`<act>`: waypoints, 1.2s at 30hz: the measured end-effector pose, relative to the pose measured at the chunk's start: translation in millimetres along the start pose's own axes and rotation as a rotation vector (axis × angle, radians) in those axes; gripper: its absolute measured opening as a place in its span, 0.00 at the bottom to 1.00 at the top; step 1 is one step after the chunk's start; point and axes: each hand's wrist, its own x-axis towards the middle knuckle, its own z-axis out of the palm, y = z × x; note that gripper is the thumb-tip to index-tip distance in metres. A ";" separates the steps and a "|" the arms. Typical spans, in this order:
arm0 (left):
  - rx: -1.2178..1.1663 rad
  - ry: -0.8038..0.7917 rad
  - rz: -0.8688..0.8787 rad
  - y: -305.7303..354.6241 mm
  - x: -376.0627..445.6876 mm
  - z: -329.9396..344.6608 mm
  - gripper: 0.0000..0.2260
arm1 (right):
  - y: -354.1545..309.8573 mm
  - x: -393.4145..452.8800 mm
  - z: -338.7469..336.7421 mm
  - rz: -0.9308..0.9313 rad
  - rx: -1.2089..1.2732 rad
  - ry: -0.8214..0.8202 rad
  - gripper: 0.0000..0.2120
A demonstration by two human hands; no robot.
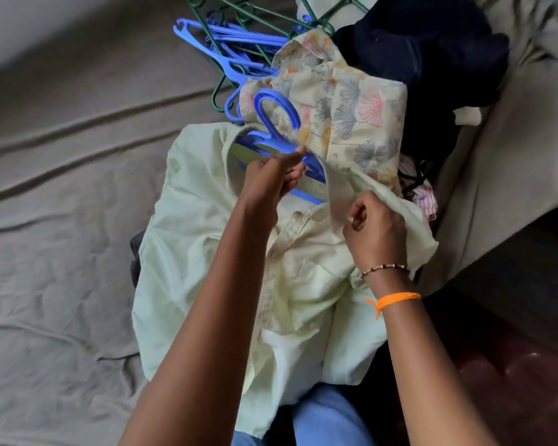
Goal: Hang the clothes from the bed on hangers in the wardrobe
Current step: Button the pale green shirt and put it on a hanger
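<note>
A pale yellow-green shirt (187, 252) lies on the bed in front of me, collar away from me. A blue plastic hanger (273, 123) sits inside its neck opening, hook sticking out past the collar. My left hand (271, 178) pinches the hanger's shoulder together with the collar edge. My right hand (374, 230) grips the shirt's right shoulder fabric, pulling it over the hanger's arm. The hanger's lower bar is partly hidden by my left hand and the cloth.
A floral shirt (345, 104) lies just beyond, next to dark navy clothes (426, 56). A heap of blue hangers (226, 46) and green hangers (248, 11) lies at the top. Wrinkled grey bedsheet (62, 188) spreads left. Dark floor (512, 365) is at the right.
</note>
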 end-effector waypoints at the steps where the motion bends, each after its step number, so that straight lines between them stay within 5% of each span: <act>1: -0.009 -0.002 0.010 -2.3 -2.6 -2.1 0.08 | -0.6 -3.5 -3.9 0.021 -0.027 0.004 0.09; 5: 0.209 0.115 0.177 -14.8 7.5 -0.1 0.11 | -13.0 17.7 -11.3 -0.142 0.012 0.180 0.13; 8: 0.615 0.120 0.283 -27.6 10.5 2.3 0.05 | -26.8 56.9 7.5 -0.290 -0.027 0.066 0.14; 11: 1.185 0.083 0.255 -64.2 -0.8 -6.5 0.17 | -35.3 86.0 31.9 -0.305 -0.328 -0.076 0.18; 14: 1.432 0.109 0.353 -96.5 -15.9 -22.2 0.20 | -31.6 90.0 51.5 -0.305 -0.614 0.036 0.17; 16: 1.415 0.093 0.450 -104.0 -17.6 -31.5 0.17 | -27.6 89.1 57.6 -0.342 -0.679 0.124 0.16; 20: 1.276 0.037 0.468 -107.4 -26.2 -44.6 0.07 | -27.5 86.7 41.7 -0.299 -0.390 -0.015 0.09; 24: 1.227 -0.138 0.375 -108.7 -36.5 -66.5 0.06 | -29.3 36.3 24.8 -0.288 0.096 0.297 0.06; 26: 1.087 -0.185 0.432 -104.2 -42.1 -77.5 0.09 | -26.2 -4.8 28.4 -0.160 0.316 0.307 0.10; 31: 0.836 0.219 0.540 -92.7 -42.7 -86.9 0.16 | -16.7 -74.1 71.0 0.201 0.492 0.037 0.11; 36: 0.933 0.202 0.433 -92.6 -17.3 -78.2 0.09 | -33.4 -51.0 92.0 0.313 0.357 0.071 0.09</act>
